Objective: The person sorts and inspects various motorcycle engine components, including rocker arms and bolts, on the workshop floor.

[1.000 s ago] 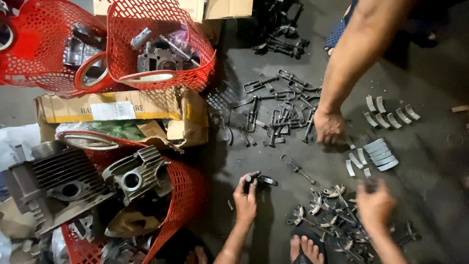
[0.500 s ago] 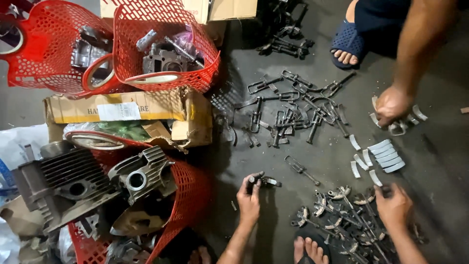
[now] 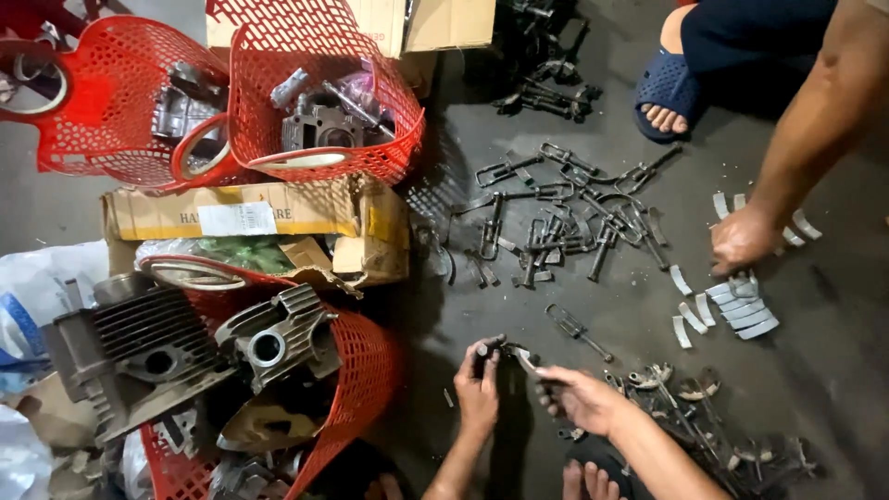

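The small dark metal part [image 3: 495, 350] is grimy and greasy, with a stubby dark end toward nine o'clock and a paler, silvery tip pointing toward three o'clock. It sits roughly level just above the dark floor [image 3: 833, 370], pinched between the left hand [image 3: 478, 389] and the right hand [image 3: 579, 398]. It hangs at about six o'clock from the scattered pile of similar metal pieces [image 3: 556, 218].

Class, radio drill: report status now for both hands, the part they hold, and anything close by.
Left hand and right hand both gripping one small dark metal part. Co-worker's hand at curved metal strips, apart. Loose metal parts beside right hand.
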